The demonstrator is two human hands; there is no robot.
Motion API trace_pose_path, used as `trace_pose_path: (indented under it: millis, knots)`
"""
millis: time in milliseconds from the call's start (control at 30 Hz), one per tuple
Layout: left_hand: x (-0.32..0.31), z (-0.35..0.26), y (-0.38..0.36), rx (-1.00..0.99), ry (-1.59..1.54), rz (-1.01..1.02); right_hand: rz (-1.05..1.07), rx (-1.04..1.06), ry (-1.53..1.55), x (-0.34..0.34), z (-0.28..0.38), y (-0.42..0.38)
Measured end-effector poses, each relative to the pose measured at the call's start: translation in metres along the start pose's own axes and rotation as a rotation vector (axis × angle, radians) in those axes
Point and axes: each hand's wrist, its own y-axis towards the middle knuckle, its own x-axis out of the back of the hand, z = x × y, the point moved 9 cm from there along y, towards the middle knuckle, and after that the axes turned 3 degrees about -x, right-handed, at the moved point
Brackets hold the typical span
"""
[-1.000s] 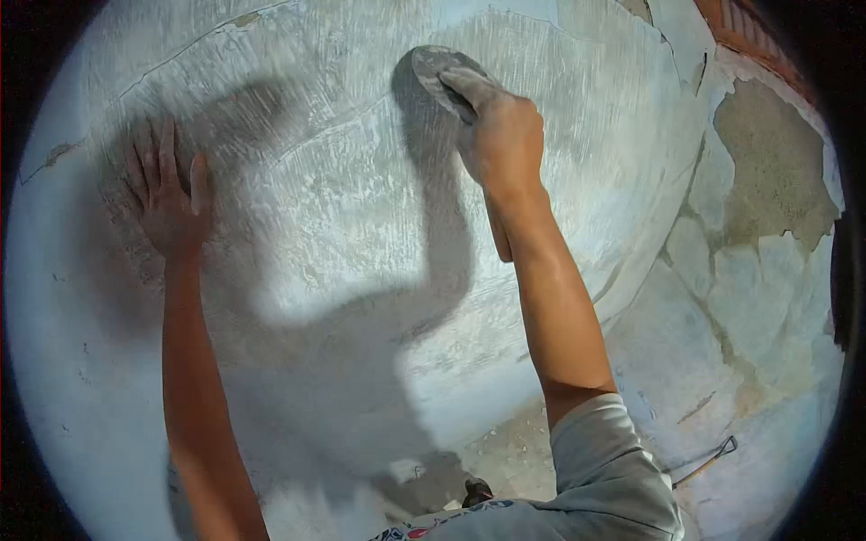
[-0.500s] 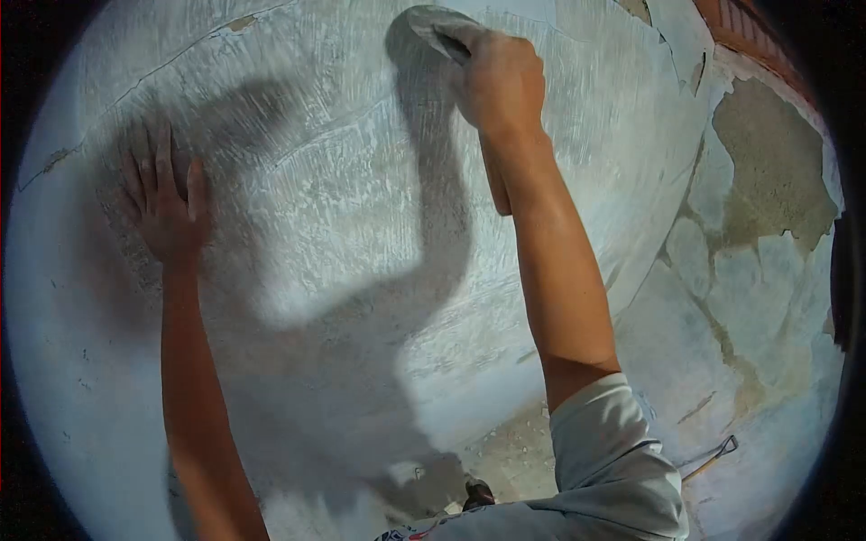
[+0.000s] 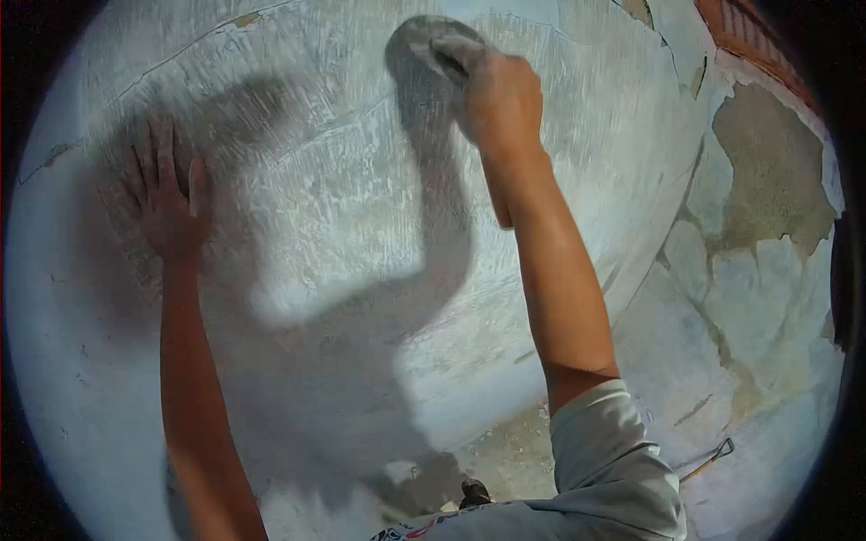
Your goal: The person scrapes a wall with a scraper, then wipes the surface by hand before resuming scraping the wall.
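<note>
Grey, round-ended tool (image 3: 418,38) appearing to press against streaked wall (image 3: 352,230), upper middle. Right hand (image 3: 505,104) holding it, grip clamping round tool, fingers reaching onto its face, probably steadying pressure. Left hand (image 3: 171,212) spreading on wall, grip holding nothing, fingers slightly apart, likely bracing body. Dark shoe (image 3: 474,491) showing below; D-shaped handle (image 3: 725,447) showing lower right.

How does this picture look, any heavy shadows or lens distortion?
Head view: a strong arm shadow crosses the wall; the left hand sits in shade; the tool in the right hand blends into its shadow; fisheye-like curvature, black corners.
</note>
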Motion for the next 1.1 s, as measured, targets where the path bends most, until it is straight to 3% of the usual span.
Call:
trace_pose_path:
  millis: [67,200,300,467,667,933,1033,1100]
  knots:
    - [0.000,0.000,0.001,0.004,0.025,-0.002,-0.026,0.052,0.077,-0.008,0.000,-0.035]
    - [-0.003,0.003,0.000,0.018,0.022,-0.004,-0.026,-0.002,0.082,0.003,0.006,-0.016]
    - [0.004,-0.004,0.003,-0.019,-0.009,-0.020,0.063,-0.112,-0.141,0.002,0.002,0.025]
    - [0.006,-0.005,0.001,-0.016,0.012,-0.039,-0.178,0.083,0.134,0.005,-0.008,-0.032]
    - [0.002,-0.002,-0.001,-0.011,0.016,-0.003,-0.040,-0.039,0.008,0.012,-0.007,0.013]
    - [0.003,-0.003,-0.001,-0.011,0.023,-0.015,-0.127,0.072,0.128,0.011,-0.010,-0.024]
    - [0.006,-0.004,0.001,-0.022,0.008,-0.025,-0.002,-0.114,-0.016,0.014,-0.016,0.016]
    - [0.006,-0.004,0.002,-0.015,-0.014,-0.033,-0.014,-0.069,0.016,0.017,-0.009,0.020]
